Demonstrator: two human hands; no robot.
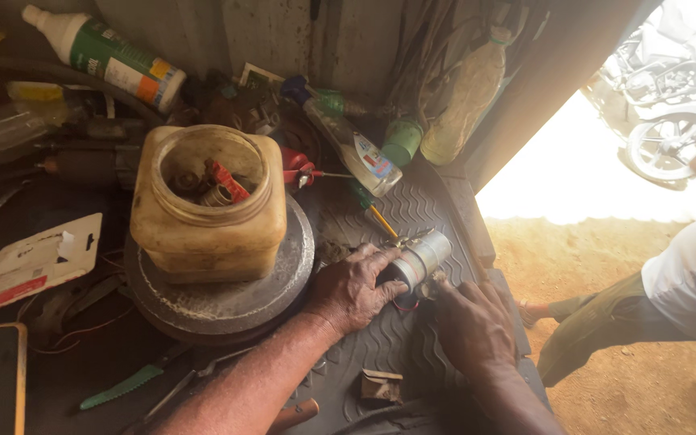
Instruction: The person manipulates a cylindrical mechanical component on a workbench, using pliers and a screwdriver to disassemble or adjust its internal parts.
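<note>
A small silver cylinder (422,256) is lying on the grey ribbed mat (380,342), right of centre. The left hand (352,286) is gripping its near end, fingers curled around it. The right hand (470,322) is resting just beside it, fingers bent toward it; whether they are holding anything I cannot tell. To the left, a yellowed plastic jar (207,201) is standing on a round metal disc (227,298).
</note>
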